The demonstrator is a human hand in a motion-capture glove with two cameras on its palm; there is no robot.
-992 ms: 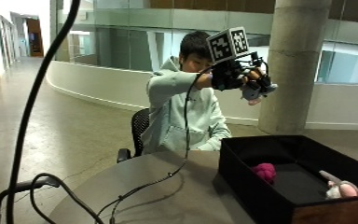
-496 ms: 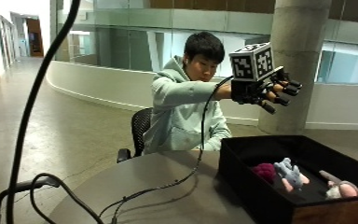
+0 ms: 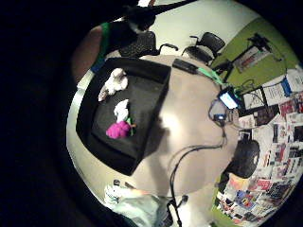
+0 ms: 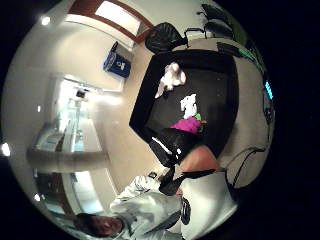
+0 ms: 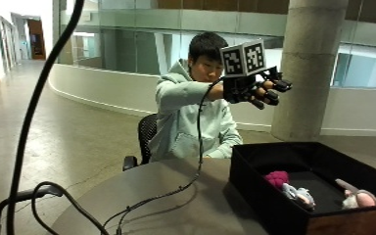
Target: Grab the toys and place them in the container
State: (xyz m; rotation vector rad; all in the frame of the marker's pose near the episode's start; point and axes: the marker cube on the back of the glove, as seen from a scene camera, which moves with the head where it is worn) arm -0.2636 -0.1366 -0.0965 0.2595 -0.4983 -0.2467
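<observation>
- the gloved right hand (image 5: pixel 256 89) is hanging high above the black container (image 5: pixel 266 161) with its fingers spread and holding nothing; a second ago it was gripping a small grey-white plush toy up there.
- that grey-white plush toy (image 5: pixel 298 195) is now lying inside the container, touching the magenta plush toy (image 5: pixel 277 178), so the drop is looking done.
- a white and pink plush toy (image 5: pixel 357 198) is sitting apart from those two, toward the other end of the container floor.
- the little-finger-side palm view is showing all three toys in the container and no toy left on the round counter (image 3: pixel 189 118); judged from that, the task is looking close to finished.
- on the counter, a black cable (image 5: pixel 168 193) is trailing from the glove across the top, and a phone (image 3: pixel 227 100) and a dark flat device (image 3: pixel 185 66) are lying well away from the container.
- nothing is standing between the hand and the container; the cable could be snagging if the hand is reaching low.
</observation>
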